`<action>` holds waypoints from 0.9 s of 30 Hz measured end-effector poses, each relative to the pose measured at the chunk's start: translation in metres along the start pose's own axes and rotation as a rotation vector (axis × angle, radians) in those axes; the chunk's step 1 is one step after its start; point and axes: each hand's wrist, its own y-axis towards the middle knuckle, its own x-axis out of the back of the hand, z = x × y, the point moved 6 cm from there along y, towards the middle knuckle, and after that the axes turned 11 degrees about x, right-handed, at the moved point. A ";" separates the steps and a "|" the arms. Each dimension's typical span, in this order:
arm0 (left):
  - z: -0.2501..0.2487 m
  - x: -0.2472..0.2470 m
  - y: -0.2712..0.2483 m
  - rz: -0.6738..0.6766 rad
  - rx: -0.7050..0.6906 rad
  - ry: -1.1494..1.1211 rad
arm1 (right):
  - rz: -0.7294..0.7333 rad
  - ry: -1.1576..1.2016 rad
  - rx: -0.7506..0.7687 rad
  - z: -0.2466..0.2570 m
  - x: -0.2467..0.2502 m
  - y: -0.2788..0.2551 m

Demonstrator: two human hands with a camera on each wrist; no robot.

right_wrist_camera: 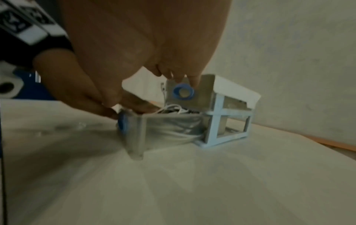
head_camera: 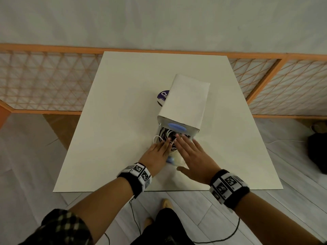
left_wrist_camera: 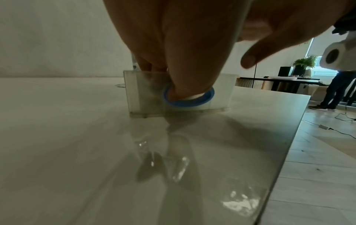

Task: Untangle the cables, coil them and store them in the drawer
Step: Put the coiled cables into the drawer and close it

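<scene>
A small white drawer unit (head_camera: 185, 99) stands on the white table (head_camera: 120, 106); its upper drawer is shut and shows a blue knob (head_camera: 176, 127). The clear lower drawer (right_wrist_camera: 169, 126) is pulled out and holds coiled black and white cables (head_camera: 165, 134); one white loop (head_camera: 155, 138) hangs over its left side. My left hand (head_camera: 159, 152) lies with straight fingers on the cables, its thumb (left_wrist_camera: 190, 76) against the drawer's blue ring knob (left_wrist_camera: 188, 103). Just to the right, my right hand (head_camera: 191, 152) is held flat over the drawer, fingertips near the upper drawer front.
A round tub with a purple label (head_camera: 163, 97) sits behind the unit's left side. A wooden lattice fence (head_camera: 44, 80) runs behind the table. A dark bag (head_camera: 318, 151) lies on the floor at right. Another person (left_wrist_camera: 337, 88) stands far off.
</scene>
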 end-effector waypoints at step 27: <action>0.060 0.109 0.062 0.093 -0.002 -0.188 | 0.222 -0.068 -0.092 -0.037 -0.023 0.047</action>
